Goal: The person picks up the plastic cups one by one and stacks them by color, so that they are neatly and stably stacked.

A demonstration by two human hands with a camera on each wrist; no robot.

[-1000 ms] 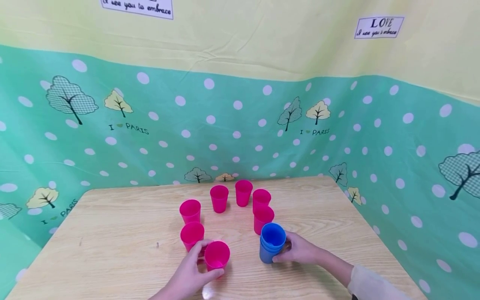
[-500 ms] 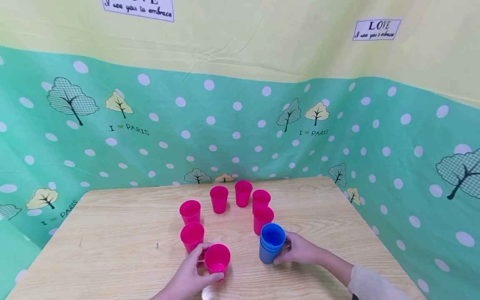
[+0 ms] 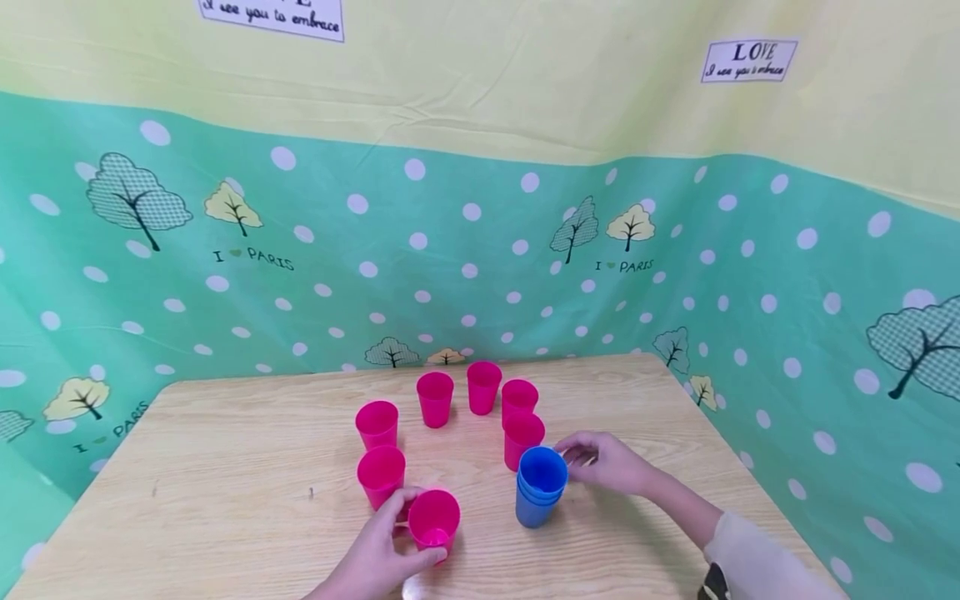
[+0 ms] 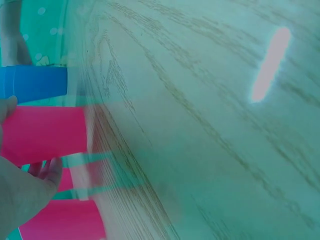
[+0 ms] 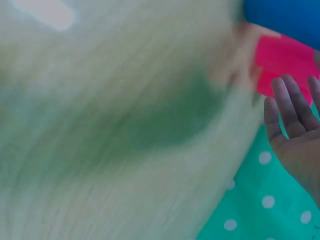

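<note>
My left hand (image 3: 378,546) holds a pink cup (image 3: 433,521) at the front of a ring of cups, thumb on the near side and fingers behind. In the left wrist view this pink cup (image 4: 47,132) stands upright within the grasp. To its right is a stack of blue cups (image 3: 534,510), nested and upright on the table. My right hand (image 3: 611,462) is just right of the stack's rim, fingers loosely bent and holding nothing. The right wrist view shows that hand (image 5: 302,145) with fingers spread apart, below the blue stack (image 5: 282,17).
More pink cups curve behind: two at left (image 3: 381,477) (image 3: 377,425), two at the back (image 3: 435,400) (image 3: 483,387), two at right (image 3: 519,400) (image 3: 523,440). The wooden table (image 3: 247,483) meets a dotted green cloth (image 3: 420,267) at the back and right.
My right hand has let go of the blue cup stack and shifted up and slightly right of it. The stack stays in place. My left hand still holds the front pink cup.
</note>
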